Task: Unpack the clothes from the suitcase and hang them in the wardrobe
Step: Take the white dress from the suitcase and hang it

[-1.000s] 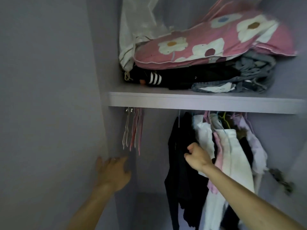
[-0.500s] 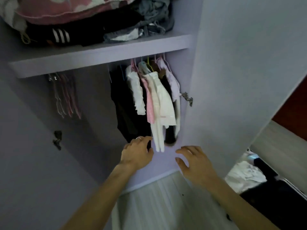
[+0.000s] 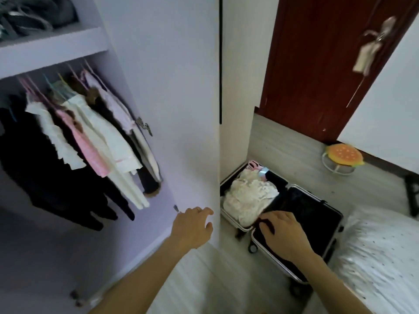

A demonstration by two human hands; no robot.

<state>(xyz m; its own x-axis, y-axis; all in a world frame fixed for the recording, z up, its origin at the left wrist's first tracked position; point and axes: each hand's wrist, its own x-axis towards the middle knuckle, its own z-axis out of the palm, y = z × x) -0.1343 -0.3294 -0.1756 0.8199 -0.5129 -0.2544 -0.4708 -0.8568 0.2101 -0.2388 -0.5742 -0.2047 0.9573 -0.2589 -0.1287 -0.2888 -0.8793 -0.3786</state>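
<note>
An open suitcase [image 3: 331, 209] lies on the floor right of the wardrobe, with folded white lace clothes [image 3: 247, 198] in its left half and a dark lining in the right half. Several garments [image 3: 90, 141], black, white and pink, hang on the wardrobe rail at left. My left hand [image 3: 192, 227] hovers with loosely curled fingers in front of the open wardrobe door [image 3: 172, 87], holding nothing. Over the suitcase's middle, my right hand [image 3: 283, 232] reaches down with its fingers bent; it holds nothing that I can make out.
A bed with a white dotted cover [image 3: 381, 257] fills the lower right. A burger-shaped stool [image 3: 343, 155] stands by the dark red room door [image 3: 317, 64]. Folded clothes [image 3: 34, 17] sit on the wardrobe's upper shelf. Light wood floor lies in front of the suitcase.
My view swung right from inside the wardrobe to the suitcase. My right hand let go of the hanging clothes and moved down over the suitcase; my left hand came off the wardrobe wall.
</note>
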